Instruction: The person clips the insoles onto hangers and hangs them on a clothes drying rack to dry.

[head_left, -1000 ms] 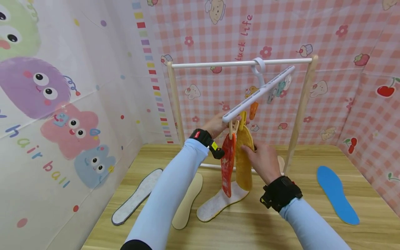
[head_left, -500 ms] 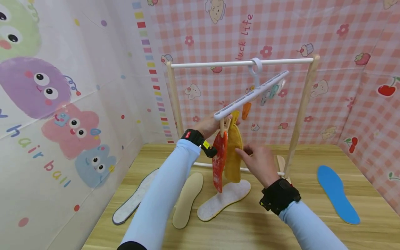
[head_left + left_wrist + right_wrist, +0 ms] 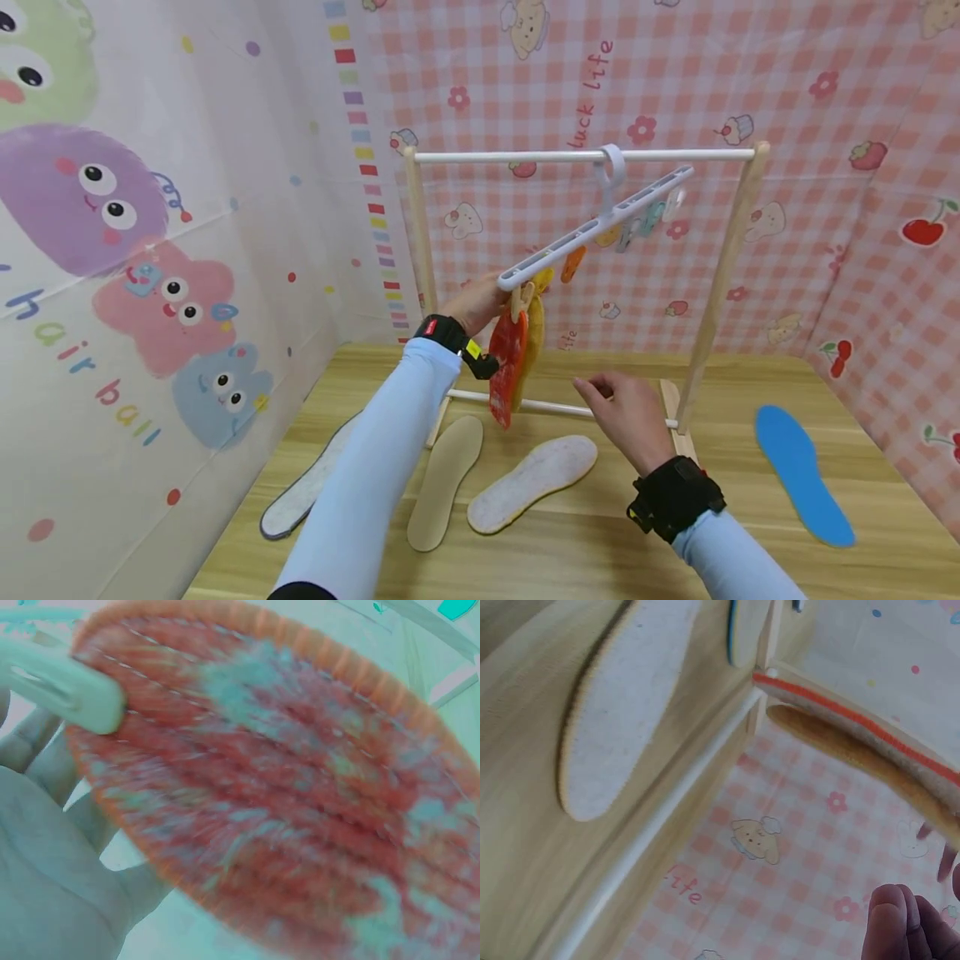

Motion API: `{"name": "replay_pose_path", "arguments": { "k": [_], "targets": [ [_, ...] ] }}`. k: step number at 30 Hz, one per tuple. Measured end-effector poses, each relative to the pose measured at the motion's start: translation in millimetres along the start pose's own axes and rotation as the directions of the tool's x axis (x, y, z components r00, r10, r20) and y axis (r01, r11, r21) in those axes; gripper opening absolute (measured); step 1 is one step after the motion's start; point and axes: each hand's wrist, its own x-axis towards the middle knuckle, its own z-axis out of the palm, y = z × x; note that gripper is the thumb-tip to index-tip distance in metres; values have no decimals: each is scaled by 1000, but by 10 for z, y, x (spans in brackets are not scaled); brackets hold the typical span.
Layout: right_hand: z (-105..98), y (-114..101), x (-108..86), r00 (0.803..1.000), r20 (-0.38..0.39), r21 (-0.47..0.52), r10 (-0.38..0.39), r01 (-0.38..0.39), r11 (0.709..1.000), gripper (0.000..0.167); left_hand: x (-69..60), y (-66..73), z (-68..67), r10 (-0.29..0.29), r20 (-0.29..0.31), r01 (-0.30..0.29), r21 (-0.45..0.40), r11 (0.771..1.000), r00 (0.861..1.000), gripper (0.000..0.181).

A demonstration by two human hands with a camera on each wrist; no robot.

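Observation:
A white hanger [image 3: 600,225] hangs slanted from the rack's bar. At its near left end wooden clips [image 3: 522,302] hold a red insole [image 3: 507,362]; a yellow clip [image 3: 542,280] holds a mustard insole [image 3: 534,342] just behind. My left hand [image 3: 478,304] is at the clips, partly hidden by them and the hanger; in the left wrist view the palm [image 3: 56,862] lies behind the red insole [image 3: 262,780], fingers apart. My right hand [image 3: 626,417] is right of the insoles, away from them, fingers loosely bent and holding nothing.
The rack's wooden post [image 3: 723,283] stands beyond my right hand, its lower bar [image 3: 555,407] behind the insoles. On the table lie a grey-white insole [image 3: 532,483], a beige one [image 3: 446,483], a dark-edged one [image 3: 300,496] and a blue one [image 3: 802,475]. More clips [image 3: 651,218] hang from the hanger.
My right hand has let go of the mustard insole and is apart from it. The hanger's near end, both hung insoles and my left hand have moved left.

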Motion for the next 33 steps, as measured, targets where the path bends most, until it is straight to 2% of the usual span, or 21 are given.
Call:
{"name": "replay_pose_path", "arguments": {
  "k": [3, 9, 15, 21, 24, 28, 31, 33],
  "targets": [
    [11, 64, -34, 1000, -5, -4, 5, -5, 1000, 30, -29, -27, -55, -7, -35, 7, -2, 1000, 999, 42],
    [-30, 208, -96, 998, -3, -6, 56, -56, 998, 30, -122, -100, -150, -1, 2, 1, -7, 1000, 1000, 45],
    [-13, 328, -159, 993, 18, -1, 118, -118, 993, 33, -329, -322, -276, -46, -69, 46, 0, 999, 997, 45],
    [-68, 432, -194, 989, 16, -17, 150, -150, 989, 34, -464, -535, -305, -62, -110, 68, 50, 996, 992, 46],
    [-86, 481, -203, 989, 19, -26, 148, -147, 989, 33, -538, -615, -316, -61, -126, 74, 97, 993, 990, 46],
    [-86, 520, -195, 990, 34, -60, 134, -132, 989, 31, -637, -726, -349, -24, -125, 50, 211, 976, 992, 46],
    [-70, 539, -200, 990, 56, -79, 128, -123, 989, 31, -722, -813, -365, -4, -113, 39, 314, 948, 994, 45],
    [-61, 561, -219, 989, 75, -79, 131, -125, 989, 30, -786, -861, -352, -12, -115, 58, 401, 914, 993, 45]
  ]
}}
